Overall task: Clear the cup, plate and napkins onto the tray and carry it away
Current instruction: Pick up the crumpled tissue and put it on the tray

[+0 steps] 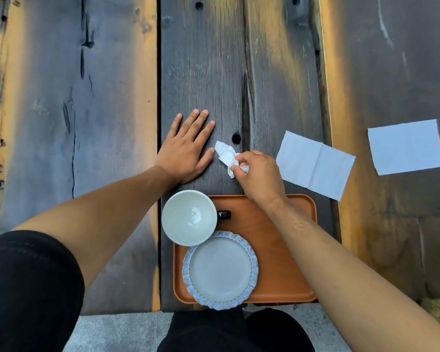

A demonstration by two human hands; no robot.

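— Fingers first: the right hand (261, 174) has its thumb and fingertips (236, 170) curled onto a crumpled napkin (226, 156), pinching it at its near end, while the far end trails out across the wooden table (201, 72). Why there, do you think?

— Probably because the wad is loose; gripping one end gathers it without spreading it. And the left hand (186, 151)?

— Flat on the plank, fingers straight and slightly fanned, holding nothing. Its thumb tip sits just beside the far end of the wad (touching or not, I can't tell). My guess is that it is simply bracing while the other arm reaches over the tray (285, 250).

— Over it?

— Yes, the right forearm crosses the tray's far right part. The tray lies at the table's near edge, right in front of the person, which keeps every carry short. The cup (188, 217) stands at its far left corner, overhanging the rim in this view, dark handle pointing right. The plate (220, 269) is just nearer, its rim tucked against the cup and its near edge poking past the tray.

— So crockery is done?

— It looks so. Paper remains: one unfolded napkin (315, 165) lies flat just right of the gripping hand, and a second flat napkin (407, 147) lies well apart, farther right.

— Bare tray space for them?

— The right half, under the forearm.
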